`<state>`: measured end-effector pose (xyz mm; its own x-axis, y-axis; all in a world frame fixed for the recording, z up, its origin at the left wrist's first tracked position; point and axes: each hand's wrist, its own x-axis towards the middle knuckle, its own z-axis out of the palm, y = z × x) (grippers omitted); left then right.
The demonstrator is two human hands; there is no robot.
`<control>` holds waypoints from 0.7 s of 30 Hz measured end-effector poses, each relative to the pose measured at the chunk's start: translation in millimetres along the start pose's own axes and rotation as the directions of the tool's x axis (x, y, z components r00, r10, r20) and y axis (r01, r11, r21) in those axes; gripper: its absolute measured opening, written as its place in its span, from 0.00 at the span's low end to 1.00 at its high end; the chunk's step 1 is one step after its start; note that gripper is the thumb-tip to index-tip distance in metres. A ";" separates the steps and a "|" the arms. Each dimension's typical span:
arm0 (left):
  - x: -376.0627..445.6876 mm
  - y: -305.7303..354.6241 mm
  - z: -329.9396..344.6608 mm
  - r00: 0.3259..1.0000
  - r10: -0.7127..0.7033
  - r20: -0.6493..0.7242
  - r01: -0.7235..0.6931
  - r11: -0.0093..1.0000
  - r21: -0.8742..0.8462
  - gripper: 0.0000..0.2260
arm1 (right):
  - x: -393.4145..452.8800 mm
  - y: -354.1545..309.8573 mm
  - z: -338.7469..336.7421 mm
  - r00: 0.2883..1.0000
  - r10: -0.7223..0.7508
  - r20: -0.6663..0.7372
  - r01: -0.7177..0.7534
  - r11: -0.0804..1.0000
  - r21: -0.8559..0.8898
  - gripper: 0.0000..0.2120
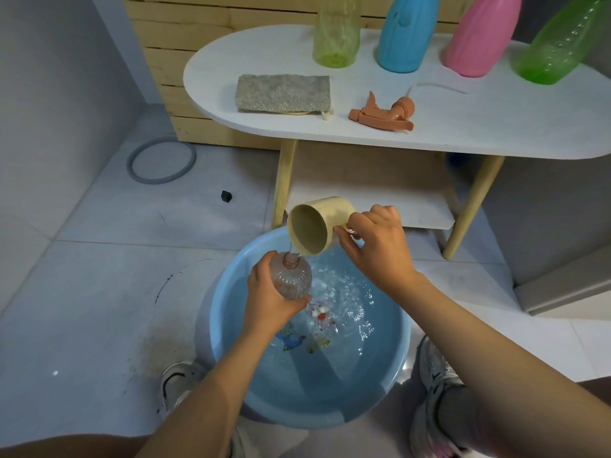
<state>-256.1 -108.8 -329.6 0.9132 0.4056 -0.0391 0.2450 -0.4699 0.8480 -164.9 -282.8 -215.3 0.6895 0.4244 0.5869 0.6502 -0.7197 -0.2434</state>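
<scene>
Bare forearms (215,391), white sneakers (436,368) with black markings, and seemingly grey socks (459,414).

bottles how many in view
5: four on the table, a yellow bottle, blue bottle, pink bottle and green bottle; a clear bottle in the left hand over the basin. More may be off-frame.

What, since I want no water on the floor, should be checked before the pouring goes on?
1. Grip of left hand on bottle: ok, fingers curl round it.
2. Hold of right hand on the handle of the cup: ok.
3. Stream from cup meets the bottle's mouth: ok.
4. Bottle held over basin: ok, spills should fall in it.
5. Fill level in bottle: cannot tell.
6. Loose spray head waiting on table: ok.
</scene>
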 end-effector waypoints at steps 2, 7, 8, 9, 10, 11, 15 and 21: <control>0.0 1.1 0.0 1.000 -0.005 0.000 0.005 1.000 0.005 0.47 | 0.1 0.4 -0.3 1.000 -0.010 -0.003 0.010 1.000 -0.002 0.13; 0.5 2.1 0.8 1.000 -0.003 -0.008 0.003 1.000 -0.013 0.47 | 0.3 -0.1 -0.3 0.999 -0.034 -0.011 0.034 0.999 -0.010 0.13; 0.6 2.3 0.8 1.000 -0.004 -0.007 0.004 1.000 -0.015 0.47 | 0.7 -0.1 -0.3 0.999 -0.041 -0.016 0.041 0.999 -0.012 0.13; 0.5 2.5 0.9 1.000 -0.005 -0.006 0.005 1.000 -0.017 0.47 | 1.2 0.0 -0.3 0.999 -0.048 -0.022 0.048 0.999 -0.014 0.13; 0.2 2.6 0.9 1.000 -0.005 -0.003 0.005 1.000 -0.018 0.47 | 1.6 0.2 -0.4 0.998 -0.055 -0.028 0.055 0.998 -0.015 0.13; 0.0 2.7 1.1 1.000 -0.005 -0.001 0.005 1.000 -0.020 0.47 | 1.8 0.2 -0.5 0.998 -0.062 -0.033 0.061 0.998 -0.014 0.13; -0.9 3.4 1.1 1.000 0.004 0.001 -0.004 0.999 -0.033 0.47 | 1.4 -0.8 -0.8 0.997 -0.072 -0.031 0.072 0.997 -0.025 0.13; -2.0 5.9 1.0 1.000 -0.010 -0.005 0.010 1.000 -0.026 0.47 | 2.1 0.6 -0.4 0.995 -0.088 -0.042 0.085 0.995 -0.051 0.13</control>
<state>-256.1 -113.2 -325.0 0.9090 0.4145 -0.0446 0.2453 -0.4454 0.8611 -163.1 -282.5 -213.9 0.6159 0.4624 0.6379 0.6897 -0.7078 -0.1527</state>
